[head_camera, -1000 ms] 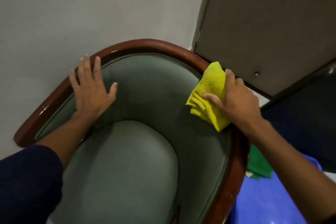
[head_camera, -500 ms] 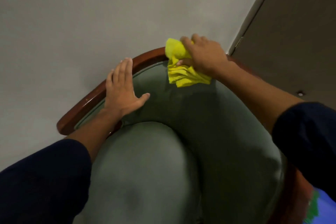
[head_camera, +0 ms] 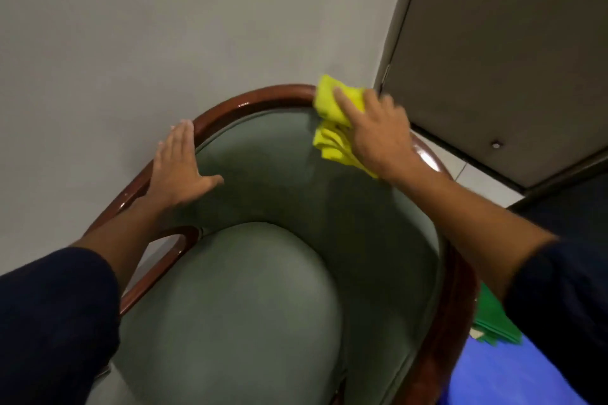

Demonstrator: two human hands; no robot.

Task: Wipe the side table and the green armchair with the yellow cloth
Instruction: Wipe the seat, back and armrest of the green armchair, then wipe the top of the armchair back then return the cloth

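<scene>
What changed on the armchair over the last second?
The right hand swept the yellow cloth from the right side of the backrest up along the wooden rim to the top, then slightly back right. The left hand stayed flat, bracing the left side.

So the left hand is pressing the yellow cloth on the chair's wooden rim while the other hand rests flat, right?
Not quite: the head view shows the right hand pressing the yellow cloth on the wooden rim; the left hand rests flat.
</scene>
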